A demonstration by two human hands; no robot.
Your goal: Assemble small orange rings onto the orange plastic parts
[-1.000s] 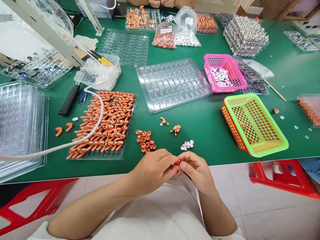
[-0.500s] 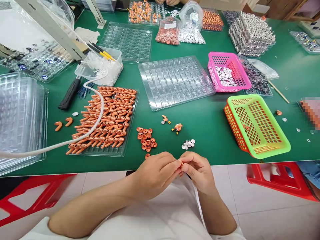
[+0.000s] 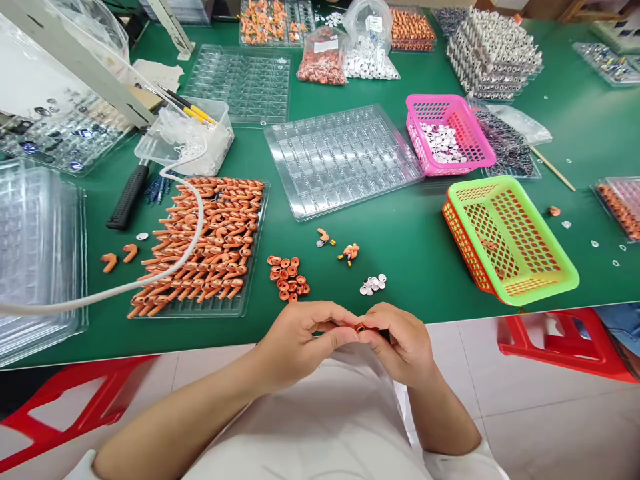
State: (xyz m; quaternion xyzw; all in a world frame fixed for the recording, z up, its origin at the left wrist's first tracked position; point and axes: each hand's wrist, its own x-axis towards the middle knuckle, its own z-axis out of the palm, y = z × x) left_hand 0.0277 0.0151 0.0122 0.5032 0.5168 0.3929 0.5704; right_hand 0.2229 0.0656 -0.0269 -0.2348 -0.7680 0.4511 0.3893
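Observation:
My left hand (image 3: pixel 303 337) and my right hand (image 3: pixel 403 343) meet at the table's front edge. Thumbs and index fingers of both pinch one small orange earbud shell (image 3: pixel 360 327), its dark hollow facing up; the fingers cover most of it. Just beyond the left hand lies a cluster of round orange earbud caps (image 3: pixel 289 277). Small white discs (image 3: pixel 373 285) are heaped beyond the right hand. Farther out are two orange earbud pieces with small yellow parts, one nearer the left (image 3: pixel 324 235) and one nearer the right (image 3: pixel 351 251).
A tray of orange stemmed earbud shells (image 3: pixel 210 247) stands left, crossed by a white cable (image 3: pixel 197 230). A clear blister tray (image 3: pixel 345 160) lies ahead. To the right are a green basket (image 3: pixel 565 273) and a pink basket (image 3: pixel 470 103). Stacked clear trays (image 3: pixel 40 260) stand far left.
My left hand has gone from a closed grip to a thumb-and-finger pinch, and the orange shell now shows more. The camera view has shifted slightly; the things on the table look unmoved.

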